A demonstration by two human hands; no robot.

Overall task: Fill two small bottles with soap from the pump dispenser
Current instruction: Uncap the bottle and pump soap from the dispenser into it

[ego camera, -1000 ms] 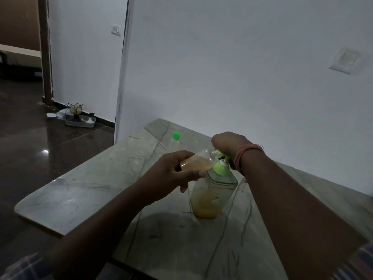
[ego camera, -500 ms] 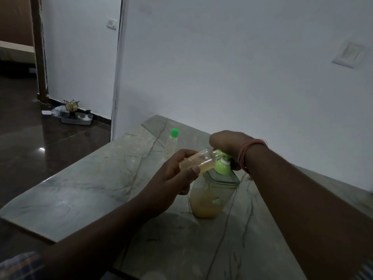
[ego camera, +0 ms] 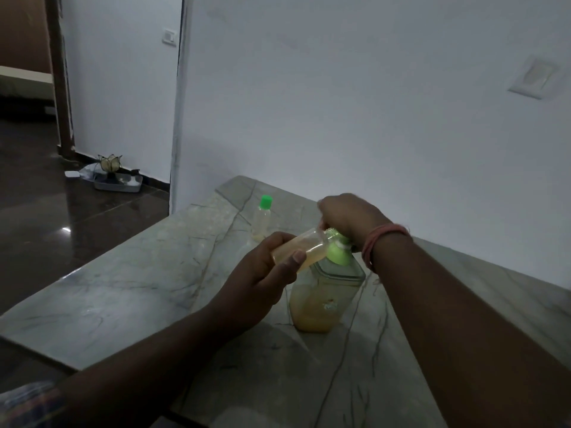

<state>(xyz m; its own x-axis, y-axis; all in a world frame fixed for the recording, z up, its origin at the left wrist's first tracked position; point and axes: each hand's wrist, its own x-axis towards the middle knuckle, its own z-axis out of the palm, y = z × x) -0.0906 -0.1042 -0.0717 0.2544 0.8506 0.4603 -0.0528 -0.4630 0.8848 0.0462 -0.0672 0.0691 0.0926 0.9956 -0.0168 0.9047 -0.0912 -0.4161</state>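
Little has shifted: left hand grips tilted clear small bottle at green-topped pump dispenser, right hand pressing; keep pumping.

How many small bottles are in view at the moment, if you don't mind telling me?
2. One small bottle is held tilted in the left hand at the pump dispenser; the other, a green-capped bottle, stands on the table behind. None seems hidden.
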